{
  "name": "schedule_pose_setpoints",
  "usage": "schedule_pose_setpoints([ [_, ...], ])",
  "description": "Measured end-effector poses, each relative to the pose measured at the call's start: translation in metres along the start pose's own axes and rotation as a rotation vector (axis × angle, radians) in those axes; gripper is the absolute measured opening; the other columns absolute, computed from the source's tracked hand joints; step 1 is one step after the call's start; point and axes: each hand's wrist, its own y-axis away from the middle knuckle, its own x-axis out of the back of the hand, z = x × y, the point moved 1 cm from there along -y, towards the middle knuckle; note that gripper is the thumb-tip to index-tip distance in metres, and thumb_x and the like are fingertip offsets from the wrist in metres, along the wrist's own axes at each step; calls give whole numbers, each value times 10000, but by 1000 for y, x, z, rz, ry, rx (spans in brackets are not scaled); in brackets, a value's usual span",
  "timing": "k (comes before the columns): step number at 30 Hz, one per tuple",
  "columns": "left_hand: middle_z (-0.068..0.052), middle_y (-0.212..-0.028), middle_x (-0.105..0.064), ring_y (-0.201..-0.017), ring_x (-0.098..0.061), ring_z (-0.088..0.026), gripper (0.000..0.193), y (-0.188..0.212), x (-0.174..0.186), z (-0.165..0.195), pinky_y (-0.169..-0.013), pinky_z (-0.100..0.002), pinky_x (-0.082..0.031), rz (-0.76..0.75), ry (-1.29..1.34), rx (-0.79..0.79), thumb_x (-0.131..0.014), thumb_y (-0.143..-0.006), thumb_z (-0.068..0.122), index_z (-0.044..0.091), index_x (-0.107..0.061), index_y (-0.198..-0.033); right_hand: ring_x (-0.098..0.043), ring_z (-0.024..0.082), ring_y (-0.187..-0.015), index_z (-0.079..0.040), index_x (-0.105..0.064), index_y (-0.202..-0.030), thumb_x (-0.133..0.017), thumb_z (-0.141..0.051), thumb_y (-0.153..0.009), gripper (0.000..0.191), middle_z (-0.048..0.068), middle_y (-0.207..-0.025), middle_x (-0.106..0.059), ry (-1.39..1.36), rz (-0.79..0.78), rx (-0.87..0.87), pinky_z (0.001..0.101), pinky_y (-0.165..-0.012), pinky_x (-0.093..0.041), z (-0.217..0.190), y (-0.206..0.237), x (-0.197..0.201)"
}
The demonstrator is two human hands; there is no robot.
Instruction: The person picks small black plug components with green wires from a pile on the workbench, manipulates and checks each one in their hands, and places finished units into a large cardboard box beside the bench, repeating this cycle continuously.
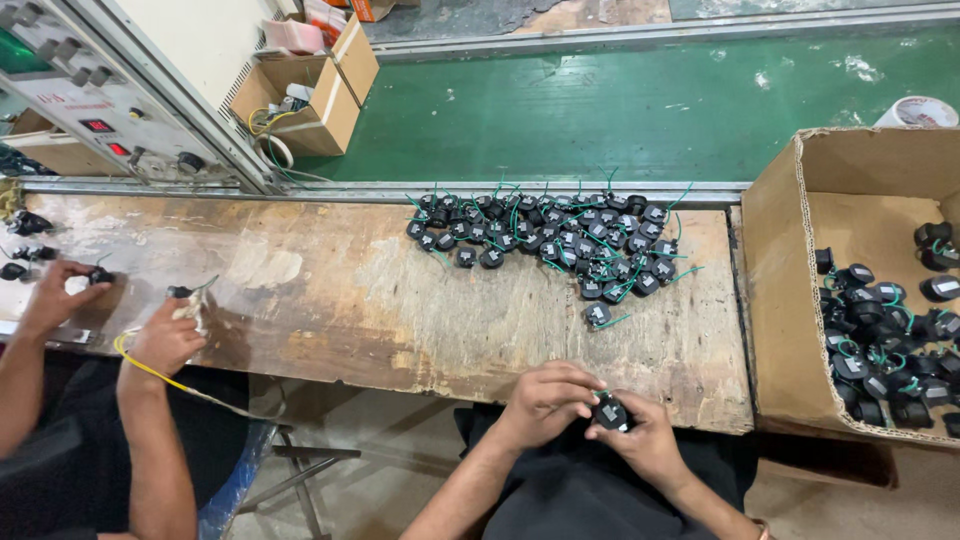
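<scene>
At near edge of worn wooden bench point(350, 310), 6 o'clock: left hand point(545, 400) and right hand point(645, 440) pressed together, both clamped on small black coil part point(609, 412) (green lead barely visible); heap of like parts point(560, 245) at 12 o'clock, well apart; cardboard box point(790, 330) holding more at 3 o'clock; co-worker's hands point(160, 340) at 9 o'clock, fingers pinching small black pieces.

Black coil part point(609, 412) between both hands

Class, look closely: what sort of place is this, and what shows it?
Probably a small factory assembly line: a worn workbench heaped with small black wired parts, a cardboard box holding more, and a co-worker's hands busy alongside.
</scene>
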Motion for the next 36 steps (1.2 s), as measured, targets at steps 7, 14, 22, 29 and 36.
schedule_pose_setpoints([
  [7, -63, -965, -658, -907, -629, -156, 318, 20, -34, -28, -813, -317, -527, 203, 518, 589, -862, -772, 8, 75, -559, -841, -695, 208, -698, -24, -714, -924, -949, -164, -620, 409, 89, -793, -711, 296, 29, 215, 310, -658, -544, -42, -5, -7],
  [14, -64, -1052, -697, -982, -676, -158, 201, 15, 13, -49, -858, -315, -585, 353, 64, 264, -783, -895, 204, 63, -640, -890, -725, 212, -924, -27, -652, -951, -855, -53, -715, 313, 97, -974, -721, 185, 6, 400, 353, -792, -569, -57, -9, -8],
  [22, -227, -1426, -555, -1293, -526, -427, 596, -34, 110, -93, -1052, -519, -429, 528, -974, 334, -759, -815, 142, -63, -578, -1345, -701, 140, -836, -80, -584, -1230, -696, 7, -837, 418, 86, -1034, -707, -236, -189, -44, 273, -649, -615, -28, -1, -12],
  [29, -72, -1424, -616, -1360, -568, -285, 388, -25, 102, -91, -1137, -402, -473, 462, -792, 734, -827, -840, 212, 96, -629, -1153, -723, 135, -836, -33, -761, -1070, -698, -2, -909, 176, 82, -1052, -690, -27, -287, 127, 277, -657, -635, -25, -2, -10],
  [36, -185, -1354, -618, -1205, -597, -376, 548, -31, 97, -83, -984, -494, -459, 221, -1011, 322, -805, -739, 107, 33, -639, -1255, -703, 139, -824, -21, -764, -993, -705, 8, -903, 111, 82, -1055, -672, -106, -256, 116, 279, -670, -626, -16, 2, -5],
])
